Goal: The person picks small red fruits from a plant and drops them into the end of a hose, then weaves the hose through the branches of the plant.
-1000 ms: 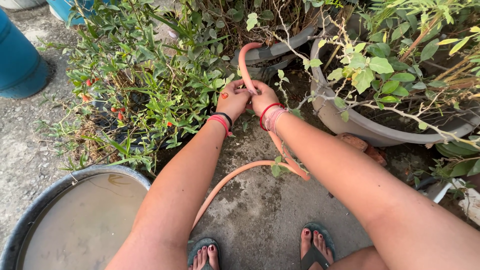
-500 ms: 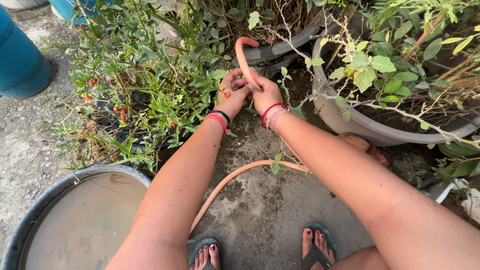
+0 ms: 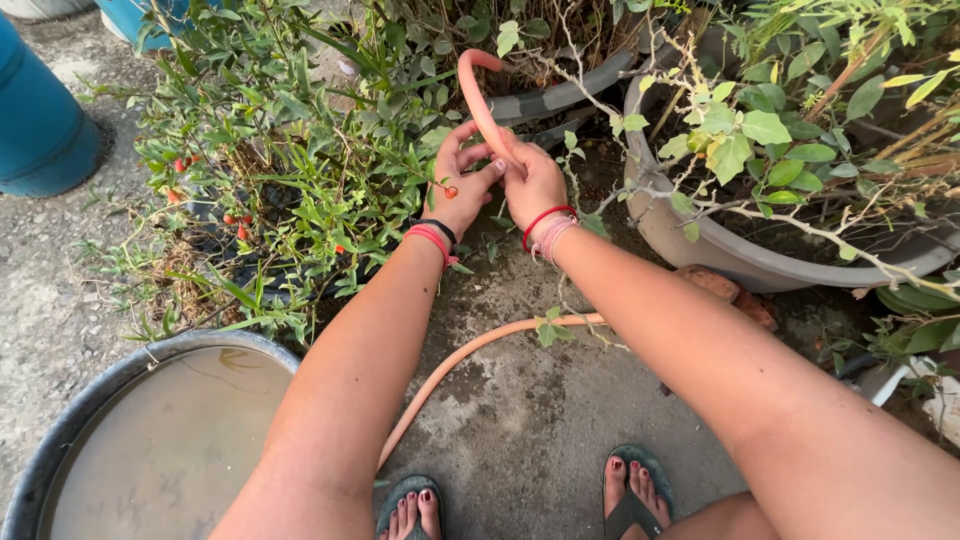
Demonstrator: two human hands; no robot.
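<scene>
A salmon-pink garden hose (image 3: 478, 98) rises in a curve between the plants, its tip bent over at the top. My right hand (image 3: 533, 178) grips it just below the curve. My left hand (image 3: 462, 177) rests against the hose on its left side, fingers partly spread and touching it. The rest of the hose (image 3: 462, 358) runs across the concrete floor toward my feet. Both wrists wear red bands.
A leafy bush with small red berries (image 3: 290, 190) stands left of my hands. A large grey pot (image 3: 700, 245) with a shrub is at right. A round basin of murky water (image 3: 160, 440) sits lower left, a blue barrel (image 3: 35, 120) upper left.
Both hands have pushed the hose upward and slightly left, so more of its curved end stands above them. The loop that lay on the floor under my right arm has been drawn up.
</scene>
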